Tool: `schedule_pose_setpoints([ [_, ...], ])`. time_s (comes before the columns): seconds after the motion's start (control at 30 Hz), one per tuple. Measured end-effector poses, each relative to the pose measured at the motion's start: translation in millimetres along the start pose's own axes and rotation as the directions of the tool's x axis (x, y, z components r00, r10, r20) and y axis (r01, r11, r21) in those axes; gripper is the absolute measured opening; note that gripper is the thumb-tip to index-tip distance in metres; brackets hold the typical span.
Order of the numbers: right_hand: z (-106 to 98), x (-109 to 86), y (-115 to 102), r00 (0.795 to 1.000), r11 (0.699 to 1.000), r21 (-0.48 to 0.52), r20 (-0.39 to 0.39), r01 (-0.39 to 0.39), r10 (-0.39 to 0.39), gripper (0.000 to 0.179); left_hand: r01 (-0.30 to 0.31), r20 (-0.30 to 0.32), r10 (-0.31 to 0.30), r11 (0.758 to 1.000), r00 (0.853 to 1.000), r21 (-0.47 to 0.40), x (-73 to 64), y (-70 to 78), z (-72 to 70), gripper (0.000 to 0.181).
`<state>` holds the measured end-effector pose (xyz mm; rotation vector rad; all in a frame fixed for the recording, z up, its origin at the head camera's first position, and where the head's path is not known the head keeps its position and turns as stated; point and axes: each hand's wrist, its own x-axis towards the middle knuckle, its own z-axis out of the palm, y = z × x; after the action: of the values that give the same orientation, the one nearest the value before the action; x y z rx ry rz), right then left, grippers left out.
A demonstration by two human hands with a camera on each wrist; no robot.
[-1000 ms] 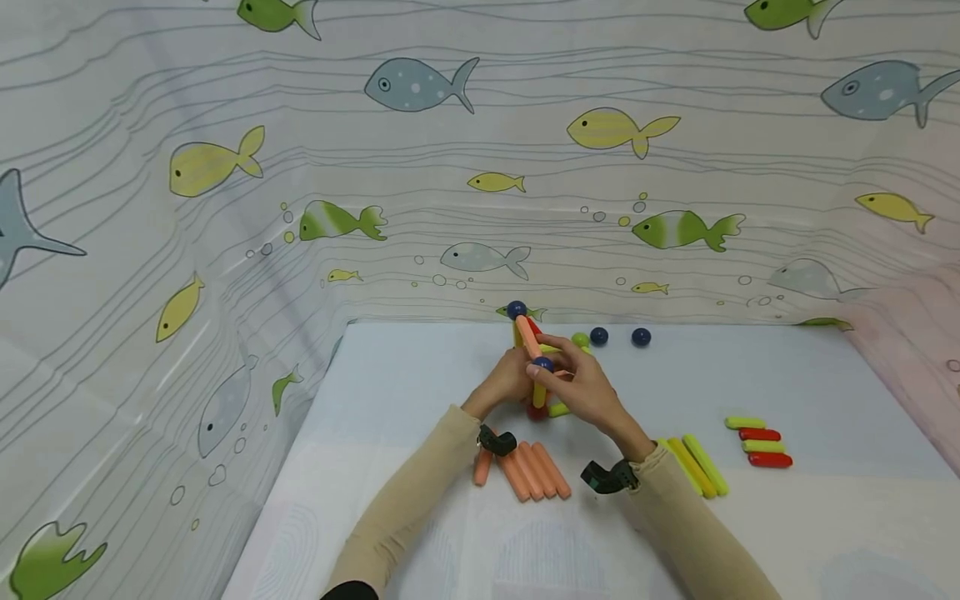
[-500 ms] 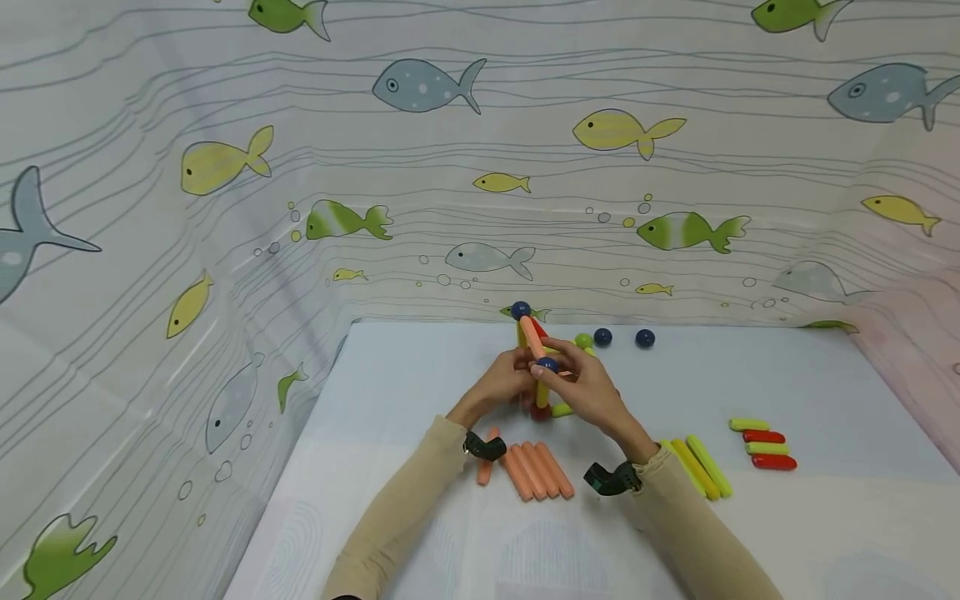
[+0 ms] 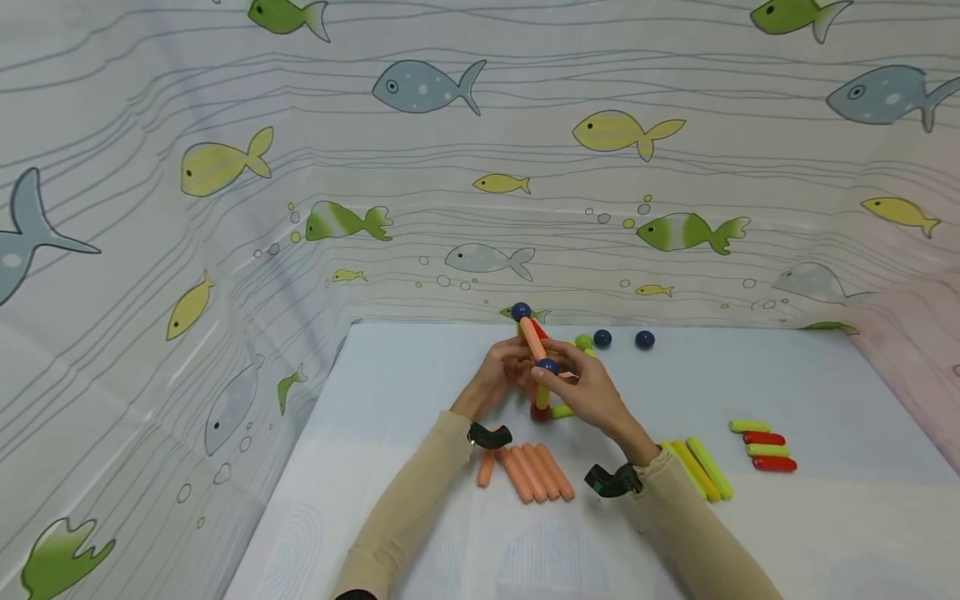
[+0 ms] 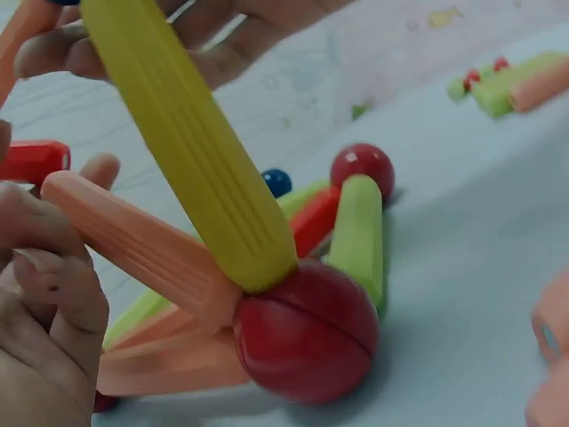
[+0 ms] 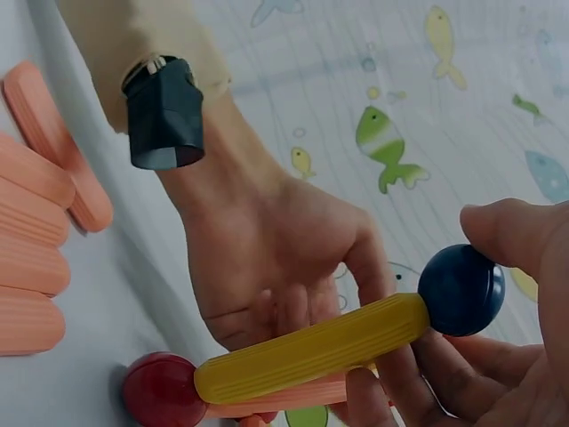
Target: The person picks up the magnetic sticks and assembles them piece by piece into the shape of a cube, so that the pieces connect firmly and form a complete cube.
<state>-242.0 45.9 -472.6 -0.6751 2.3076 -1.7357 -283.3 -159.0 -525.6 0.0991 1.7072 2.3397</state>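
A frame of magnetic sticks and balls stands near the table's back edge. With thumb and fingers my right hand (image 3: pixel 588 387) pinches a blue ball (image 5: pixel 460 289) at the top of a yellow stick (image 4: pixel 191 142). That stick slants up from a glossy red ball (image 4: pixel 307 334) at the table. An orange stick (image 3: pixel 532 337) runs from the pinched ball to another blue ball (image 3: pixel 521 311). Inside the frame, my left hand (image 3: pixel 498 375) curls its fingers at the free end of a lower orange stick (image 4: pixel 142 240), which meets the red ball.
Several orange sticks (image 3: pixel 536 471) lie in front of the frame. Yellow and green sticks (image 3: pixel 701 468) lie by the right forearm, with short red and green sticks (image 3: pixel 768 438) farther right. Two loose blue balls (image 3: pixel 602 337) sit at the back. A fish-print sheet (image 3: pixel 420 192) hangs behind.
My left hand draws back a little to the left, then turns, its fingers now more in sight beside the frame. The right hand keeps its hold on the blue ball.
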Motion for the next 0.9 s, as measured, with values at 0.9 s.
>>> schedule_pose_setpoints([
  [0.9, 1, -1.6, 0, 1.000, 1.000, -0.002, 0.008, 0.018, -0.018, 0.057, 0.057, -0.023, -0.057, 0.998, 0.998, 0.000, -0.9, 4.1, -9.2, 0.028],
])
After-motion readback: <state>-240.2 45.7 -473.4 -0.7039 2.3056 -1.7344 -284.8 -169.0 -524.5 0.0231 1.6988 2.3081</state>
